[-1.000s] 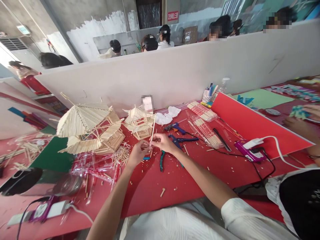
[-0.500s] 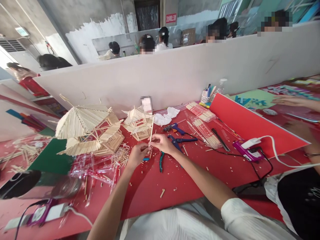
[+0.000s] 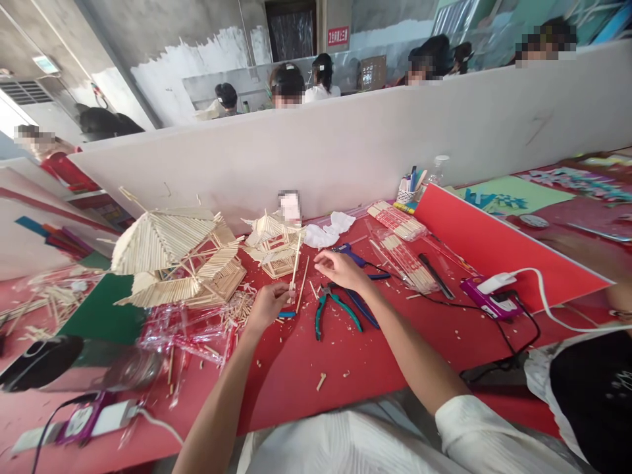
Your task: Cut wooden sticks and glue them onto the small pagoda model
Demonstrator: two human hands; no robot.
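My left hand (image 3: 270,304) pinches a thin wooden stick (image 3: 297,260), which points up and away over the red table. Apart from it, to the right, my right hand (image 3: 342,270) hovers with its fingers loosely stretched and nothing visible in them. Under that hand and wrist lie green-handled pliers (image 3: 339,311) and a blue-handled tool (image 3: 364,308), partly covered. A blue glue gun (image 3: 351,253) is just behind the right fingers. Beyond the left hand stands a small pavilion model (image 3: 274,243) of sticks; a larger stick pavilion (image 3: 165,247) is farther left.
Packs of wooden sticks (image 3: 407,260) and a black cutter knife (image 3: 436,276) lie to the right. A red board (image 3: 494,250) leans beside a purple power strip (image 3: 486,299). A dark-lidded bottle (image 3: 99,365) lies at left near plastic wrappers (image 3: 185,336). Other people sit beyond the white partition (image 3: 345,148).
My right hand has let go of the stick and moved up and right, away from my left hand. The stick stays in my left hand, and the pliers show more fully.
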